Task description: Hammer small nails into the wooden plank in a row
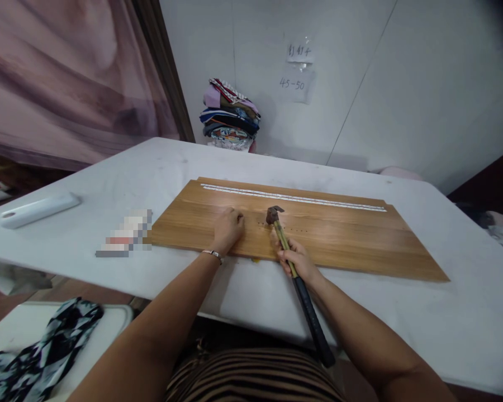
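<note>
A long wood-grain board (352,245) lies flat on the white table. My right hand (299,259) grips a claw hammer (283,237) partway up its yellowish shaft. The rusty head is over the middle of the board, and the black grip slants back toward my body. My left hand (229,230) rests on the board left of the hammer, its fingers curled together; whatever they may pinch is hidden. Between and right of my hands runs a row of small dark dots (297,230) in the board, nails or holes, I cannot tell which.
Two white marked strips (293,198) lie along the board's far side. On the table (171,162), a white handle-like object (39,210) and a blurred-out item (123,234) sit to the left. Folded clothes (230,117) are stacked by the wall. A patterned cloth (54,346) covers part of a stool.
</note>
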`<move>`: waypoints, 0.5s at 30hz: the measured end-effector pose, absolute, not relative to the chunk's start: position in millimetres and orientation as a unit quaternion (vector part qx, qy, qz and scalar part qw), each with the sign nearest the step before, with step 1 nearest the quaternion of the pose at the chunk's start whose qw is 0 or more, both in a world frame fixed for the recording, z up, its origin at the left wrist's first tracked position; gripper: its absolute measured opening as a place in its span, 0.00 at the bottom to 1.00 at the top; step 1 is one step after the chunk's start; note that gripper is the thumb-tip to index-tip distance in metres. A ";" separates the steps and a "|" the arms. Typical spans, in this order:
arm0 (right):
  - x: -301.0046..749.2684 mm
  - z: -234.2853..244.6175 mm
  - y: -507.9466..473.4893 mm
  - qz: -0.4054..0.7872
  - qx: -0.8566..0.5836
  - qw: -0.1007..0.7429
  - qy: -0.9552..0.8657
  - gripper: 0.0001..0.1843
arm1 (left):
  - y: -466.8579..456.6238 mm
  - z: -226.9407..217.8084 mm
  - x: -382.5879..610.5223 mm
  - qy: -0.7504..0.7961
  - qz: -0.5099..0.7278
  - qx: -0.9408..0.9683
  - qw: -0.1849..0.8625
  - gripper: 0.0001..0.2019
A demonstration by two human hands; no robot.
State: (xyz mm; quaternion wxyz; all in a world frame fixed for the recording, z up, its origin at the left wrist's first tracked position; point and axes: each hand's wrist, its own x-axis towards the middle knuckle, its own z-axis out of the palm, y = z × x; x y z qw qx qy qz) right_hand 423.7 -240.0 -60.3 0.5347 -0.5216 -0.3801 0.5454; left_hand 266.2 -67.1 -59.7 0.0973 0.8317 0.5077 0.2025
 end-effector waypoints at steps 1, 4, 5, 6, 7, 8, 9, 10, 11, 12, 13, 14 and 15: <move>423.8 -60.2 -240.0 0.547 -0.521 0.535 -0.380 0.16 | -67.3 -59.6 266.3 0.507 0.202 0.832 0.097 0.12; 423.9 -60.4 -239.8 0.549 -0.516 0.537 -0.378 0.16 | -68.3 -59.1 266.5 0.507 0.202 0.833 0.093 0.12; 423.9 -60.6 -239.8 0.549 -0.515 0.539 -0.378 0.16 | -68.5 -59.1 266.5 0.507 0.204 0.833 0.091 0.12; 424.0 -60.8 -239.9 0.548 -0.515 0.541 -0.377 0.16 | -68.7 -59.1 266.5 0.506 0.207 0.832 0.088 0.13; 424.1 -61.2 -239.9 0.547 -0.515 0.541 -0.378 0.15 | -68.7 -59.3 266.5 0.505 0.210 0.833 0.085 0.13; 424.2 -61.5 -240.0 0.546 -0.515 0.541 -0.379 0.15 | -68.5 -59.5 266.4 0.504 0.211 0.833 0.084 0.12; 424.2 -61.9 -240.0 0.546 -0.516 0.540 -0.380 0.15 | -68.3 -59.8 266.2 0.503 0.211 0.834 0.084 0.12; 424.3 -62.1 -240.0 0.545 -0.518 0.538 -0.380 0.15 | -67.9 -60.2 266.1 0.502 0.211 0.834 0.086 0.12; 424.3 -62.3 -240.0 0.546 -0.518 0.537 -0.381 0.15 | -67.4 -60.6 266.0 0.502 0.211 0.834 0.087 0.12; 424.3 -62.4 -239.9 0.546 -0.519 0.537 -0.380 0.15 | -67.0 -60.9 265.9 0.501 0.211 0.835 0.089 0.12; 424.2 -62.4 -239.8 0.547 -0.520 0.537 -0.378 0.16 | -66.7 -61.1 265.8 0.500 0.210 0.835 0.090 0.12; 424.0 -62.2 -239.7 0.547 -0.521 0.537 -0.377 0.16 | -66.5 -61.3 265.7 0.501 0.210 0.835 0.091 0.12; 423.8 -62.0 -239.5 0.546 -0.522 0.537 -0.376 0.16 | -66.4 -61.3 265.7 0.502 0.207 0.835 0.093 0.12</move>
